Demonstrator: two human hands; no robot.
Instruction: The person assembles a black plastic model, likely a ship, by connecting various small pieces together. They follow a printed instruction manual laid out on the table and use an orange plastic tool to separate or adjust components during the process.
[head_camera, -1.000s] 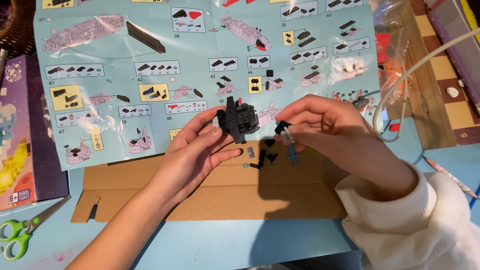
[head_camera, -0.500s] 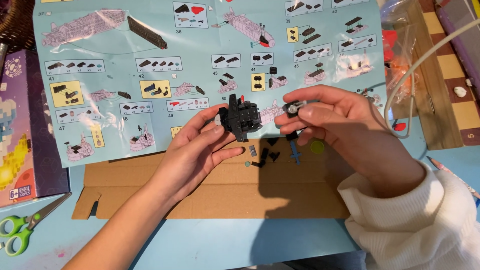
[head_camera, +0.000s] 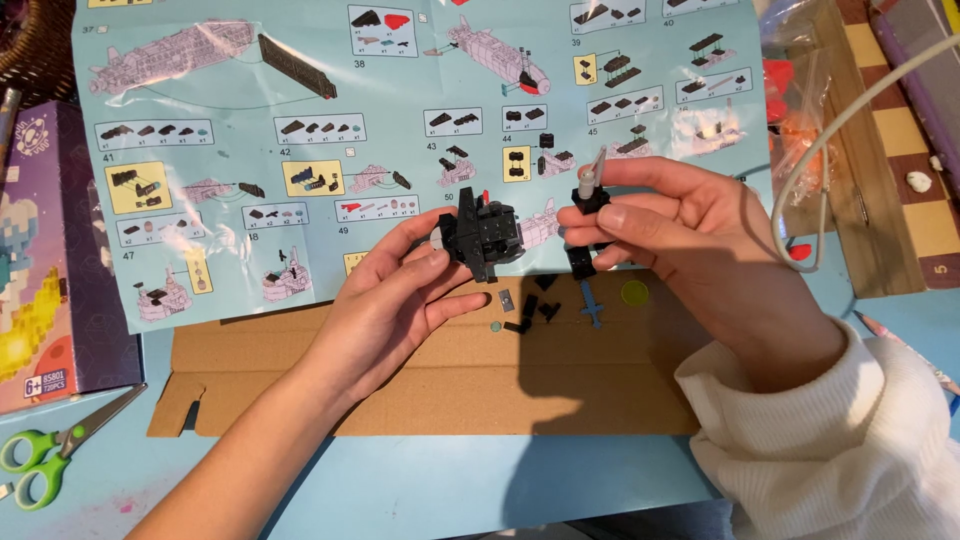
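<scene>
Head view, left hand (head_camera: 395, 300) fingers pinching black brick assembly (head_camera: 482, 236) above cardboard sheet (head_camera: 400, 385), right hand (head_camera: 690, 240) fingers closed on small black piece (head_camera: 588, 200), perhaps grey-tipped, just beside the assembly, loose bricks (head_camera: 535, 310) on the cardboard below

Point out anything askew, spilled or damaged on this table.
Nothing looks damaged or spilled. The left hand holds a black brick assembly, the right hand a small black-and-grey brick piece. Loose small black pieces lie scattered on the flattened brown cardboard sheet, as sorted parts would.
</scene>
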